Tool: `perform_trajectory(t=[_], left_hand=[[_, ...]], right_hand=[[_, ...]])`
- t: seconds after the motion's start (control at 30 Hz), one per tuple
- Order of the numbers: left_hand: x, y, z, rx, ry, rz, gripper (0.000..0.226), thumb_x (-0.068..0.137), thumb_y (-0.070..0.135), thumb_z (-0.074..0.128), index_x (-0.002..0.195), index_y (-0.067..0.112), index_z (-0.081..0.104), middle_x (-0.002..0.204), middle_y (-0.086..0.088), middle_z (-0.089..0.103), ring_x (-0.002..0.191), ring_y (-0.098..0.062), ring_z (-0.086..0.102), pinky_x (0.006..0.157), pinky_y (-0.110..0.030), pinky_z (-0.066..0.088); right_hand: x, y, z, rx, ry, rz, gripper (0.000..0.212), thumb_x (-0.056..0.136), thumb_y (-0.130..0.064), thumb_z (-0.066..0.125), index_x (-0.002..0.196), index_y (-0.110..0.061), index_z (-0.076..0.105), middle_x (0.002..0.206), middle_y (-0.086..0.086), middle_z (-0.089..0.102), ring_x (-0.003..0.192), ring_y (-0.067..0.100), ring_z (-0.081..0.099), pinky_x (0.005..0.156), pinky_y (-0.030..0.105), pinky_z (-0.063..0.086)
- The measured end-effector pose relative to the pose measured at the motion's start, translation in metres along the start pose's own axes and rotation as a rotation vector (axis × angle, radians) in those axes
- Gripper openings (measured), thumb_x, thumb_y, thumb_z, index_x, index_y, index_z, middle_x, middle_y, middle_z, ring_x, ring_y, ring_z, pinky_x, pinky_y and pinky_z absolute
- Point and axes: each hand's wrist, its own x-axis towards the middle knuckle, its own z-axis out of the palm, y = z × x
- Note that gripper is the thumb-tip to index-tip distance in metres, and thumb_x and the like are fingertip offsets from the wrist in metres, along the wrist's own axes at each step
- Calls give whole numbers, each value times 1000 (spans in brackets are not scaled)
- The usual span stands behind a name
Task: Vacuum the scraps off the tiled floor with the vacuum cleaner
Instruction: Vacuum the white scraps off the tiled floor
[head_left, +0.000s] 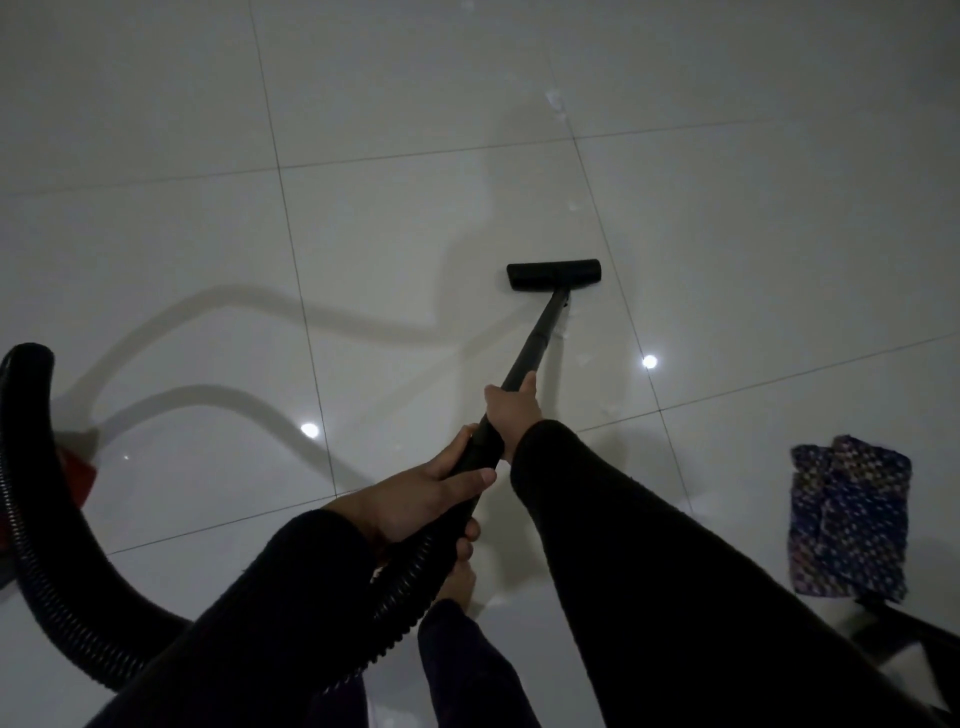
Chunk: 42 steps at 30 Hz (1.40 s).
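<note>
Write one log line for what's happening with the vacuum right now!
left hand: grips hose end | right hand: grips wand | nozzle: flat on tiled floor | scraps: beyond nozzle, not yet reached

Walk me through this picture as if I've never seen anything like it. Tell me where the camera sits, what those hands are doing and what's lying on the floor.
There is one picture, taken by a wide-angle camera worn on a person's head, looking forward and down. No machine arm is involved, only two bare hands in dark sleeves. The right hand grips the black wand of a vacuum cleaner further along; the left hand holds it nearer the body, where the ribbed hose joins. The hose loops away to the left, past a red part at the picture's edge, probably the cleaner's body. The wand ends in a flat black floor head resting on the pale glossy tiled floor. Small pale scraps lie beyond the head and a few beside the wand. A patterned blue cloth is at the right. The bright dots are lamp reflections.
</note>
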Motion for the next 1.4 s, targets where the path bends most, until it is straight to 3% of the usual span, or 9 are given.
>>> perform_trajectory(t=[0.13, 0.3, 0.5, 0.67, 0.9, 1.1, 1.4], left_hand=[[1, -8, 16, -3, -2, -6, 50, 96, 27, 50, 119, 62, 23, 62, -8, 52, 45, -15, 54, 45, -25, 49], [-2, -25, 23, 24, -7, -41, 66, 96, 28, 51, 136, 61, 11, 65, -9, 53, 46, -15, 55, 45, -26, 50], [-21, -48, 18, 45, -17, -60, 69, 95, 27, 52, 139, 59, 9, 61, -9, 54, 45, -16, 55, 45, -27, 50], [-51, -79, 7, 46, 1, -59, 69, 96, 26, 50, 139, 60, 8, 60, -8, 52, 44, -16, 53, 44, -26, 49], [-82, -124, -14, 54, -18, -71, 74, 96, 27, 51, 142, 58, 2, 60, -9, 55, 46, -17, 56, 46, -27, 50], [-96, -154, -19, 64, -62, -101, 75, 95, 28, 52, 142, 57, 1, 60, -9, 55, 46, -16, 55, 47, -27, 51], [-116, -162, -10, 196, -113, -175, 79, 95, 27, 52, 144, 54, -4, 60, -9, 55, 44, -16, 56, 47, -27, 52]], right_hand=[[0, 14, -15, 26, -5, -5, 82, 96, -17, 42, 151, -36, -15, 145, 16, 40, 106, 35, 62, 100, 49, 48], [-9, 37, -20, 44, 3, 4, 82, 95, -20, 43, 151, -37, -14, 148, 13, 38, 107, 30, 59, 103, 49, 45], [-28, 63, -9, 100, 24, 1, 81, 96, -17, 43, 152, -36, -12, 150, 12, 37, 112, 31, 57, 104, 47, 45], [-56, 89, 14, 104, 5, -24, 79, 97, -18, 43, 152, -35, -11, 146, 12, 41, 86, 22, 57, 103, 45, 46], [-83, 130, 50, 110, 8, 7, 81, 96, -20, 44, 151, -38, -11, 150, 12, 36, 113, 30, 55, 105, 47, 43], [-97, 162, 54, 98, 47, 19, 79, 98, -17, 42, 153, -32, -12, 148, 14, 38, 103, 27, 54, 104, 44, 44], [-130, 193, 51, 296, 96, 98, 81, 96, -21, 43, 149, -42, -14, 139, 16, 45, 104, 32, 61, 96, 51, 51]])
